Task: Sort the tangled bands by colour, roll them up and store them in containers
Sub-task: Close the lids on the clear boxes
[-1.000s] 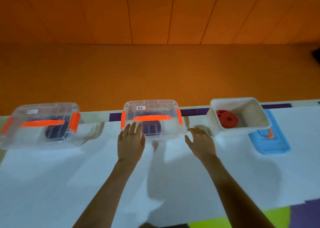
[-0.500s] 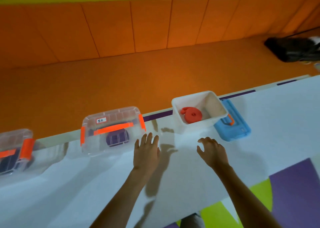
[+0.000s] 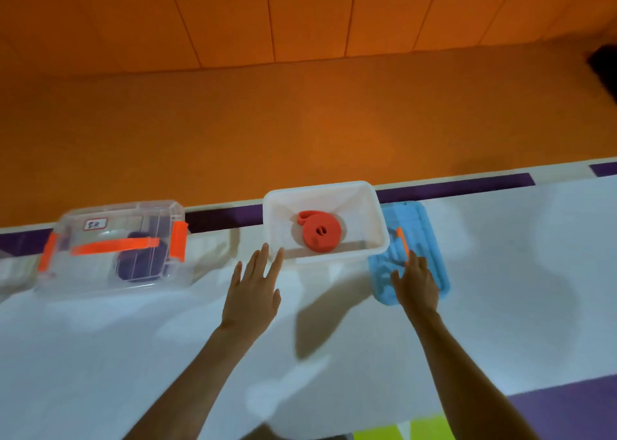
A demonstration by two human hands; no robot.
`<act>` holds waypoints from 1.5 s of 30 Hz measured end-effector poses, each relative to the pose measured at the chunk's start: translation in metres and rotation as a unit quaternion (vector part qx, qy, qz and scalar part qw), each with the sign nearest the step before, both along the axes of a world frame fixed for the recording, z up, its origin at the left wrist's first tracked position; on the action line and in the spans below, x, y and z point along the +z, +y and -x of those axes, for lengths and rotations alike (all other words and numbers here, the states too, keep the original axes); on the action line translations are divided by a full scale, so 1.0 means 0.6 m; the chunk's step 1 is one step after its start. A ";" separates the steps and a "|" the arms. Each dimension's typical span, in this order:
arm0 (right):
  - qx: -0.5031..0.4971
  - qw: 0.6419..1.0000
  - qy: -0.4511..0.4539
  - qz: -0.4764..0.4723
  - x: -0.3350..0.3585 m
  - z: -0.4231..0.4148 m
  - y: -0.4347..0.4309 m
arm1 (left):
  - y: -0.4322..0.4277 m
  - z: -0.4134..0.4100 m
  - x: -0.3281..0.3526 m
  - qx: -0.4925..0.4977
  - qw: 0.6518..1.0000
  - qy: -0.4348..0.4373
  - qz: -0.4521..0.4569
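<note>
A rolled orange band (image 3: 321,234) lies inside an open white container (image 3: 379,226) at the far edge of the white table. Its blue lid (image 3: 430,239) with an orange handle lies flat just to the right. My right hand (image 3: 415,281) hovers over or rests on the near part of that lid, fingers straight. My left hand (image 3: 254,289) is flat with fingers spread, its tips just short of the white container's near left corner. To the left stands a closed clear container (image 3: 117,246) with orange clips and a dark purple roll inside.
The white table cover (image 3: 517,272) stretches to the right and towards me. An orange floor and wall panels lie beyond the table's far edge. A dark object (image 3: 604,69) sits at the right edge of the floor.
The view and both hands have shifted right, from the closed clear container to the open white one. My right hand has come over the blue lid, my left near the white container.
</note>
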State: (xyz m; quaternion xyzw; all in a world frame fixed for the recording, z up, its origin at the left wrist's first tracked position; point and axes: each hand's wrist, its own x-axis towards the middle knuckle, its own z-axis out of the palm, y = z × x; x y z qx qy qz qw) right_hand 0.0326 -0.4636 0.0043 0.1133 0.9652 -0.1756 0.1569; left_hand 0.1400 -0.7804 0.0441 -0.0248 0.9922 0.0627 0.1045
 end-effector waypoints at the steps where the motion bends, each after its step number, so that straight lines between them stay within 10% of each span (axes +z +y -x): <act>1: -0.015 1.000 -0.010 0.005 -0.007 0.017 0.008 | 0.005 0.001 -0.003 -0.003 1.000 -0.008 0.000; 21: -0.211 0.969 0.105 0.066 0.025 0.107 0.084 | 0.002 -0.005 -0.015 0.005 0.998 -0.059 -0.021; 27: -0.061 0.979 0.182 0.071 0.104 0.165 0.037 | -0.012 0.029 0.015 0.094 0.979 0.023 -0.178; 34: 0.211 0.956 0.204 0.009 0.115 0.177 -0.108 | -0.011 0.108 0.026 0.332 0.855 0.115 -0.381; 45: 0.276 0.935 0.185 0.121 0.049 0.137 -0.133 | 0.018 0.123 -0.034 0.313 0.882 0.081 -0.342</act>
